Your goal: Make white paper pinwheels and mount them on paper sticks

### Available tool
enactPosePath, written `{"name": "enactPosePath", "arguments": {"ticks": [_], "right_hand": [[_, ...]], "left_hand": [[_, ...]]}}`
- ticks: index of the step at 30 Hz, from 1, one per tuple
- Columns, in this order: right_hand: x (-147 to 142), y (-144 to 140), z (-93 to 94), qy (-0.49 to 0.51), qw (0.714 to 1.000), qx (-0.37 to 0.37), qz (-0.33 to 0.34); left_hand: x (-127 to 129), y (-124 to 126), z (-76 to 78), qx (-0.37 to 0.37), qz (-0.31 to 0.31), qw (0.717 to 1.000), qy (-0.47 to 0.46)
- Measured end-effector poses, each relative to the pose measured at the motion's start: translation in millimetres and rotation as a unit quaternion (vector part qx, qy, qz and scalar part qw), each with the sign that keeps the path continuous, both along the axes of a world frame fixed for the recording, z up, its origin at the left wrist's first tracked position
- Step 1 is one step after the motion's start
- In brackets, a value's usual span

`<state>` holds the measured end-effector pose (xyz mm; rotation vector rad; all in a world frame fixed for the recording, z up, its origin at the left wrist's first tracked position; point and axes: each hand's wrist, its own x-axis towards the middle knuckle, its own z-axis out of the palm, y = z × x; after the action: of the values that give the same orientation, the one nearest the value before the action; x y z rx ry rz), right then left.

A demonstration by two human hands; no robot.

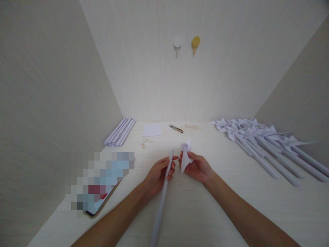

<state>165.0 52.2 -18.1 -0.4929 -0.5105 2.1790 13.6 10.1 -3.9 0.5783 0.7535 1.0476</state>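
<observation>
My left hand [158,173] grips a long rolled white paper tube [162,199] that runs from near my body up to the hand, its top end just above the fingers. My right hand [197,167] holds a small folded white paper pinwheel [185,154] close beside the tube's top end. Both hands hover over the pale wooden tabletop [205,212].
A pile of finished paper pinwheels on tubes [259,140] lies at the right. Several spare paper tubes [120,131] lie at the back left, with a white paper square [152,130], small pins [144,141], snips [176,128] and a phone [99,202] at left. Two wall hooks [186,43].
</observation>
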Motion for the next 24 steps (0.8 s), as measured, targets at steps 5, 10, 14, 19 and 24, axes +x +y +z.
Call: {"name": "enactPosePath", "arguments": {"ticks": [5, 10, 14, 19, 24], "right_hand": [[-1.0, 1.2, -1.3, 0.004, 1.0, 0.008, 0.008], [-2.8, -0.8, 1.4, 0.002, 0.999, 0.039, 0.02], [-4.0, -2.5, 3.6, 0.002, 0.998, 0.052, 0.02], [-4.2, -2.3, 3.5, -0.009, 0.998, 0.064, 0.014], [-5.3, -2.6, 3.5, -0.028, 0.998, 0.062, 0.0]], "left_hand": [[-2.9, 0.3, -0.8, 0.008, 0.025, 1.0, -0.013], [-3.4, 1.2, -4.4, 0.021, -0.011, 0.999, -0.028], [-1.9, 0.4, -5.1, 0.03, -0.031, 0.999, -0.028], [-1.5, 0.1, -4.7, 0.027, -0.022, 0.999, -0.027], [-0.9, -0.1, -4.4, 0.031, -0.022, 0.999, -0.021]]}}
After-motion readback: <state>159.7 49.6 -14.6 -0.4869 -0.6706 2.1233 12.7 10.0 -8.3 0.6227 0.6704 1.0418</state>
